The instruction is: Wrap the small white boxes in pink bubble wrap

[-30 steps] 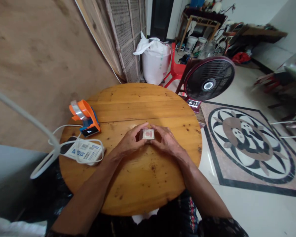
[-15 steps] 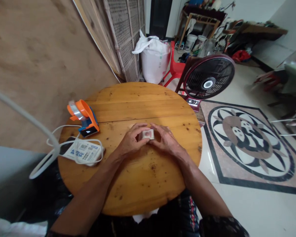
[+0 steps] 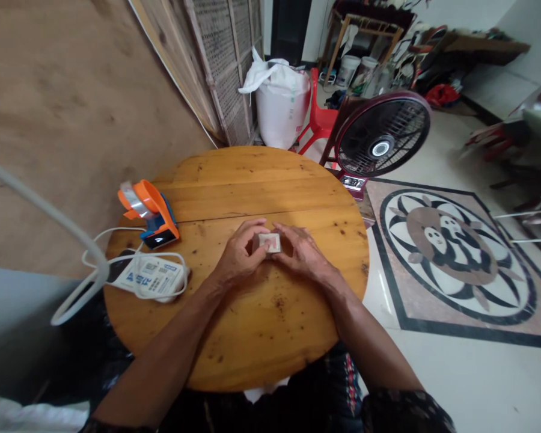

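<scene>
Small box (image 3: 275, 242), which we pinched in our left grip (image 3: 241, 251), right grip (image 3: 304, 250) curved alongside, whether holding we couldn't tell.

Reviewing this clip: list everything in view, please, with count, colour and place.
small box: 1, whitish, between the hands
tape dispenser: 1, orange and blue, table's left side
package: 1, white with blue print, nearer than the dispenser
cord: white, hanging at left; count unclear
round table: 1, yellow-brown wood, centre
sack: 1, white, beyond the table
chair: 1, red, beside the sack
fan: 1, maroon and black, right of the table
panda floor design: 1, multicoloured, right
background clutter: uncountable
left hand: 1, bare, thumb over the small box
right hand: 1, bare, at the box's right
</scene>
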{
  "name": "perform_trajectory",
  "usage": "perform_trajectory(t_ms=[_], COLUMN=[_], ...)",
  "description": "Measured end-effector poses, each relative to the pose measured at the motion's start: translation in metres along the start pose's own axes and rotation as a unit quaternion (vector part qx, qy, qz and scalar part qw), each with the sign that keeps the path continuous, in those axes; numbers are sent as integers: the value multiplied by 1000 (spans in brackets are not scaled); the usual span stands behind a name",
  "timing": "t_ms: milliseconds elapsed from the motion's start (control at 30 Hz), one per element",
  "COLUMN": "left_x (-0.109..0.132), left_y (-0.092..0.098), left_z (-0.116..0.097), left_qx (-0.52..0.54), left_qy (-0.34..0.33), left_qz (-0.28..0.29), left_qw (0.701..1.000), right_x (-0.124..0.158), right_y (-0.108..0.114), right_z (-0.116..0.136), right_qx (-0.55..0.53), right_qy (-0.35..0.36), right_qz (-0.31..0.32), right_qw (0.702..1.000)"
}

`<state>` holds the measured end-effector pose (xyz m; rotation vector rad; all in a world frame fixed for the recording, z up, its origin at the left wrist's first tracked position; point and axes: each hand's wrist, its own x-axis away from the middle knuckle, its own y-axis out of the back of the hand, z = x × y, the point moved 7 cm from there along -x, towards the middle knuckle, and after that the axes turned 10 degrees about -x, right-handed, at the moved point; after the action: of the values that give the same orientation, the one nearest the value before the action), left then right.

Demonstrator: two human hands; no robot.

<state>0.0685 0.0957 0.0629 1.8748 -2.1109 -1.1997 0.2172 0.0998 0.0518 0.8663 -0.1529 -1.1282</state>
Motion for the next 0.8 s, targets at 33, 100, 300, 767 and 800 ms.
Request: perform_trajectory(t_ms=[33,100,300,767,800], left_x=[0,-1,-1,0,0], left_y=[1,1,-6,-10,-10], left_z=[0,-1,5,7,8], left_qx=[-2,-11,-12,17,17], left_qy=[-2,-9,17,19,26], left_qz=[0,9,16,23,26], left_qw=[1000,1000,1000,999,999], right_x=[0,1,0,-2,-2], right_y=[0,0,0,-1,-2], right_z=[0,1,1,6,5], right_qx=[2,4,7,11,11], right_qy=[-2,-3,-11,4,1], right_qz=[1,4,8,25,26], right_qw=[1000,1000,1000,1000,1000])
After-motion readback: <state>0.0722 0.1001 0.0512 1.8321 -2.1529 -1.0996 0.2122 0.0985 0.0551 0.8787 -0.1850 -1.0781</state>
